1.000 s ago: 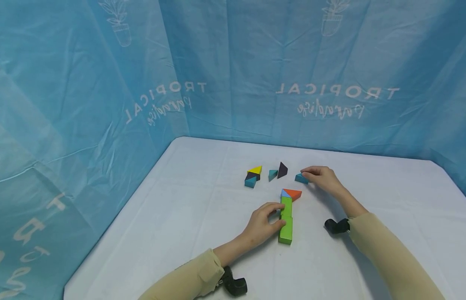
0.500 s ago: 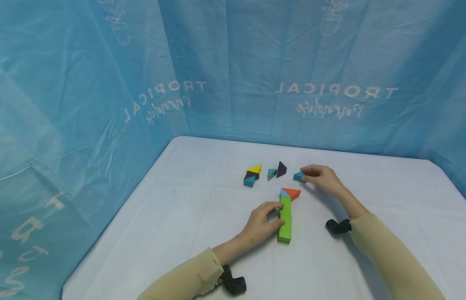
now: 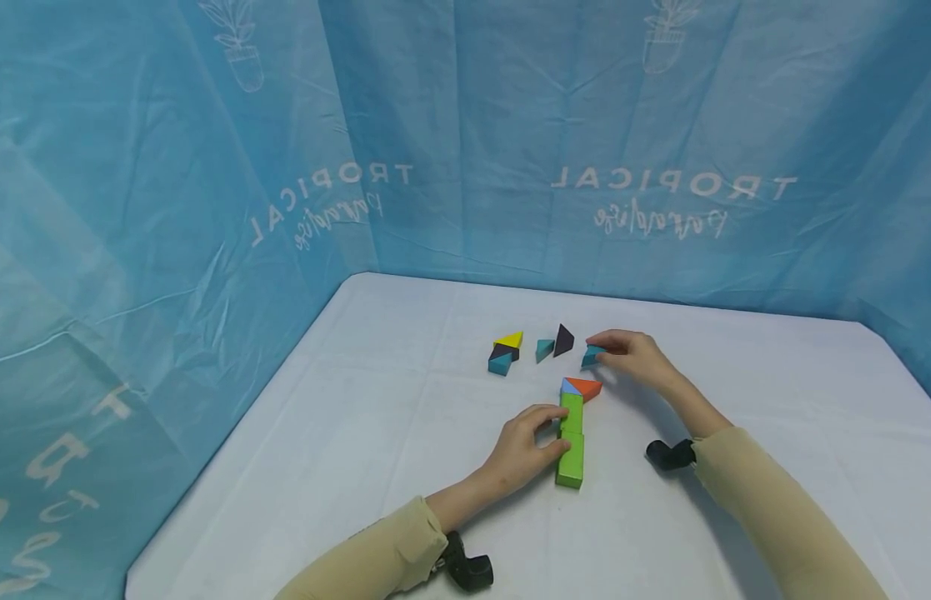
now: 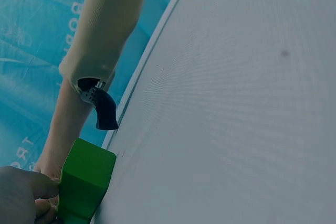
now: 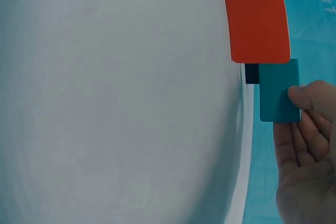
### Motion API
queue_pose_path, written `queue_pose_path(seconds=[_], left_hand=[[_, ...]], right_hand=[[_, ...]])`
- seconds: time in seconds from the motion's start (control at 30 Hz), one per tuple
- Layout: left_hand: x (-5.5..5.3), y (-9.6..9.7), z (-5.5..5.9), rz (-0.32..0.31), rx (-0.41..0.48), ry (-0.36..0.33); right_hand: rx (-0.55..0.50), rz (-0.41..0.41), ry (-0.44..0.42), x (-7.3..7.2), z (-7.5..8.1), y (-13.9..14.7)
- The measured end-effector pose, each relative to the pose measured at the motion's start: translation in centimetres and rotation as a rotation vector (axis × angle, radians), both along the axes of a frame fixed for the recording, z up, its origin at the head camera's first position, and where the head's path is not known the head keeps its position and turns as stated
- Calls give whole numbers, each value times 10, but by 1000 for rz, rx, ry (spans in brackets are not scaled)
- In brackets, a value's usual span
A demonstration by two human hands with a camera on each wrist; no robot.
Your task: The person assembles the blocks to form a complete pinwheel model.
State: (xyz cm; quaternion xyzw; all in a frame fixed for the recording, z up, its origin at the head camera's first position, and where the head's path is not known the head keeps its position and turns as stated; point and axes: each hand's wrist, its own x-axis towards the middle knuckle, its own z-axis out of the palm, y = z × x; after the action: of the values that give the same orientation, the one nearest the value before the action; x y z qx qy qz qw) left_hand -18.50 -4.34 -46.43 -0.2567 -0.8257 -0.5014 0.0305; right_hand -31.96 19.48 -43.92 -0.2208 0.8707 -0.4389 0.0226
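Note:
Two green blocks, a nearer one and a farther one, lie end to end on the white table. My left hand rests its thumb and fingertips along their left side. At the far end sit a light-blue triangular block and an orange-red triangular block, side by side. Just beyond these, my right hand pinches a blue triangular block between thumb and fingers. In the right wrist view that blue block shows a flat rectangular face, with the thumb on its edge.
Left of the right hand stand a black block and a small teal triangular block. Farther left, a yellow block, a black block and a blue block sit close together. A blue printed curtain hangs behind the table.
My right hand has moved slightly left with the blue triangular block, which has turned in its fingers. My left hand and the green blocks have stayed in place.

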Motion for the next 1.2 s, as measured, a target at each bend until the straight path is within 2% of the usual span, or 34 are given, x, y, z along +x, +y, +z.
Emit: queue_pose_path(seconds=[0.07,0.33,0.7,1.2], left_hand=[[0,0,0,0,0,0],[-1,0,-2,-5,0,18],[-1,0,-1,-4,-1,-4],[0,0,1,-2,1,-3]], right_hand=[[-7,16,6,-3,-3,-1],[-5,56,18,0,0,-11],[19,60,42,-3,-3,-24],[27,75,9,-2,-2,-25]])
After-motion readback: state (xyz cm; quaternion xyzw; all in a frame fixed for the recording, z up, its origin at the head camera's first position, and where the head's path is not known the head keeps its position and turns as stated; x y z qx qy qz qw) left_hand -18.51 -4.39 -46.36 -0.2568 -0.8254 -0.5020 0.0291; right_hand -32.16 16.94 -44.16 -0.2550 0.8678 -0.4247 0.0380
